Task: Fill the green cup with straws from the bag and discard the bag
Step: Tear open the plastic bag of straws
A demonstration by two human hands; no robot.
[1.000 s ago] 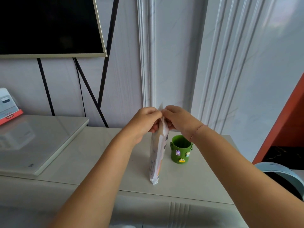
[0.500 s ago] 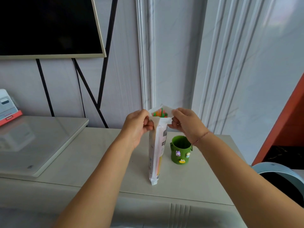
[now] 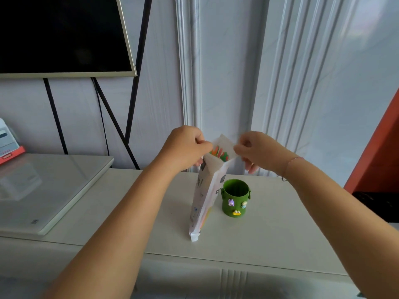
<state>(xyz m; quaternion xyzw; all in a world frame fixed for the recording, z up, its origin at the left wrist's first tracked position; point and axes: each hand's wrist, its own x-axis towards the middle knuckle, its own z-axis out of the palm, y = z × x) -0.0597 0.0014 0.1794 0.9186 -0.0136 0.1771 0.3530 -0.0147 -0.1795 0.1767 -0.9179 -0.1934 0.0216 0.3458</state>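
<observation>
A tall white printed bag [image 3: 204,197] stands upright on the white countertop [image 3: 269,238]. Its mouth is pulled apart, and orange and green straw tips [image 3: 219,153] show inside. My left hand [image 3: 185,145] pinches the left edge of the bag's mouth. My right hand [image 3: 257,151] pinches the right edge. A green cup [image 3: 235,198] with small cartoon charms stands just right of the bag, open and with nothing visible inside.
A white raised glossy panel [image 3: 43,188] lies on the left of the countertop, with a red-and-white box [image 3: 8,145] at its far left. A dark screen [image 3: 62,35] and black stand bars hang above. An orange panel [image 3: 380,152] stands at the right.
My hands have drawn apart, pulling the bag's top from pinched closed to wide open, so the straw tips now show. The bag's top has risen slightly.
</observation>
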